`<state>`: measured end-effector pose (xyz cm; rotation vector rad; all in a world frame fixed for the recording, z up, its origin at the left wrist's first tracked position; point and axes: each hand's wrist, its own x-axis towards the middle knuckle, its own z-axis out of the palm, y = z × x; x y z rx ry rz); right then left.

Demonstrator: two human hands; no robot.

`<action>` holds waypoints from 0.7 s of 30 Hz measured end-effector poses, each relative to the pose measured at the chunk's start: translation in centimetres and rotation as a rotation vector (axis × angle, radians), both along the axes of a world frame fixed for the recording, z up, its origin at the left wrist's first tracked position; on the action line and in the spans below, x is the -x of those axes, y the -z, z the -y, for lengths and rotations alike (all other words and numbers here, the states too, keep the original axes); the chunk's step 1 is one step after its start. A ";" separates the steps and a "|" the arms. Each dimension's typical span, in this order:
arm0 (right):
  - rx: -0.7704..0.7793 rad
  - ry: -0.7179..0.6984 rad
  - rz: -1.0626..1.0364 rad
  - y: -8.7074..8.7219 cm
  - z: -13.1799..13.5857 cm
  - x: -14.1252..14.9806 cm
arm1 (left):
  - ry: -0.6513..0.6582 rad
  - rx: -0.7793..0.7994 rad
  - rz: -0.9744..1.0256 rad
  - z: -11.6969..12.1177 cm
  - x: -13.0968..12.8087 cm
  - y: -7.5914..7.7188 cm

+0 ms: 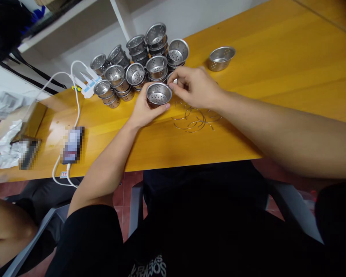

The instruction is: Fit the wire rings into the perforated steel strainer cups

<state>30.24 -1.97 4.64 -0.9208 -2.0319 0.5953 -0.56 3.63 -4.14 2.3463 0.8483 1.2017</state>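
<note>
My left hand (145, 105) is wrapped around a perforated metal cup (158, 94), thumb and fingers on its outside, with the mouth facing up toward me. At the cup's right rim, the thumb and forefinger of my right hand (194, 86) are pinched together. What lies between those fingertips is too small to make out. Below my right hand, several thin curved wires (194, 119) lie loosely on the table. Behind both hands stand stacks of similar perforated metal cups (156, 66), some nested in one another. One more cup (221, 58) sits apart at the right.
The yellow wooden table (276, 69) meets a wall at the back. A white power strip (90, 84) with white cables lies left of the stacks, and a phone (72, 145) is plugged in nearby. Another person's arm (11, 227) shows at the lower left.
</note>
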 end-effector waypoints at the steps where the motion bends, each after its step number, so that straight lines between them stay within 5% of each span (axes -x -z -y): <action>1: 0.002 0.003 -0.001 0.0 0.0 0.0 | -0.002 -0.001 0.004 0.1 0.0 -0.1; 12: -0.052 -0.018 -0.082 1.2 -1.2 -0.1 | 0.086 0.006 0.019 0.4 -0.1 -0.3; 21: -0.037 -0.057 -0.097 1.0 -0.9 0.2 | 0.008 0.032 0.027 0.8 -0.6 -0.4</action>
